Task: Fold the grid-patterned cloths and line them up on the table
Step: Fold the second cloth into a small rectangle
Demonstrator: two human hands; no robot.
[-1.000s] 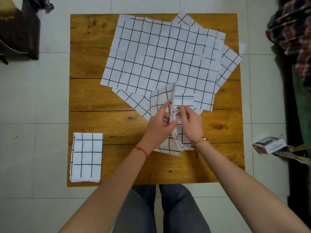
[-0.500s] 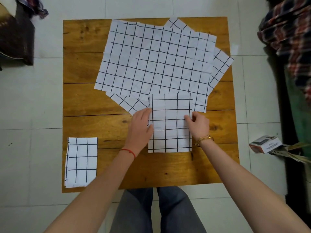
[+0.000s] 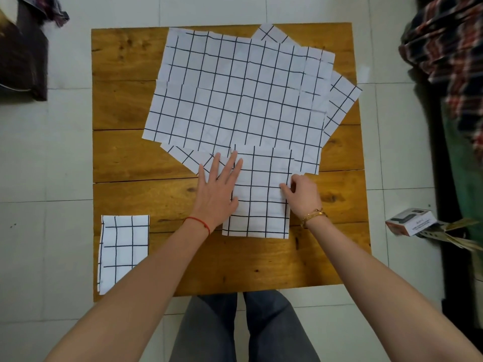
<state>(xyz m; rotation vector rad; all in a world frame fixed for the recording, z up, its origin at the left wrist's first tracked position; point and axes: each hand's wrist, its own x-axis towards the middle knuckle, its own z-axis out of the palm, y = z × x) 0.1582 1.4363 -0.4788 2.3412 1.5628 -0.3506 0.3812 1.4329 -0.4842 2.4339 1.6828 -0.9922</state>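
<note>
Pale floor tiles surround a wooden bench [image 3: 162, 252] that fills the middle of the head view, with a small box [image 3: 410, 221] on the floor at the right edge and a checked garment [image 3: 449, 48] in the upper right. Across the upper half of the bench lies a loose pile of unfolded grid cloths [image 3: 235, 100], overlapping at odd angles, presumably waiting their turn. At lower left a finished folded cloth [image 3: 122, 246] sits square to the bench corner, likely the start of the row. Centre frame, the half-folded cloth [image 3: 261, 199] lies partly over the pile's near edge. The left hand [image 3: 217, 189] lies flat, fingers straight, pressing its left edge, probably to pin it. The right hand [image 3: 303, 194] has its fingers curled in a pinching grip on the right edge, seemingly ready to lift it for the next fold.
</note>
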